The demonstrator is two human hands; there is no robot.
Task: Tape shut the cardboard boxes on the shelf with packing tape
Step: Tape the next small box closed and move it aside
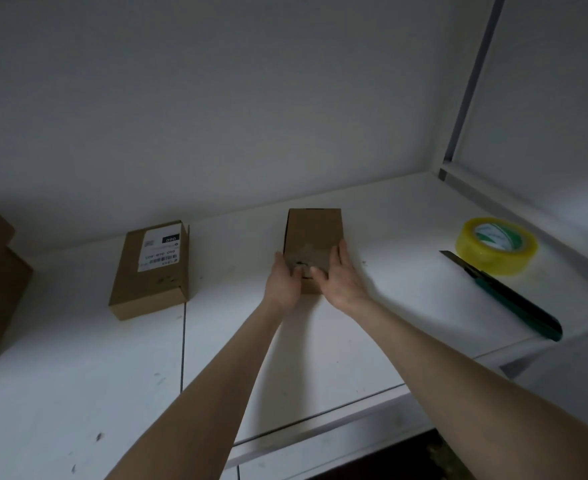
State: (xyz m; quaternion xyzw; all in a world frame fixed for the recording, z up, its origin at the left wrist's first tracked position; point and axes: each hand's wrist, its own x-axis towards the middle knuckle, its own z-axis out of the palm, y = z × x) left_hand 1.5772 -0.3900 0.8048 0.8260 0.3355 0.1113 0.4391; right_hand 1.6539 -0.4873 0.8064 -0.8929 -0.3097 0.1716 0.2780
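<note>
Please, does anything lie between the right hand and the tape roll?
Only the utility knife: its blade tip points into that path beside the tape roll; the right hand holds the box.

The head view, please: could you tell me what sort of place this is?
Likely a storeroom or packing corner: a white shelf against a bare wall carries small cardboard boxes, a packing tape roll and a utility knife.

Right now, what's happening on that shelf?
A person's left hand and right hand grip the near end of a small plain brown cardboard box lying on the white shelf, thumbs on top. The yellowish roll of clear packing tape and green-handled utility knife lie untouched to the right. A flat brown cardboard box with a white label sits to the left.
</note>
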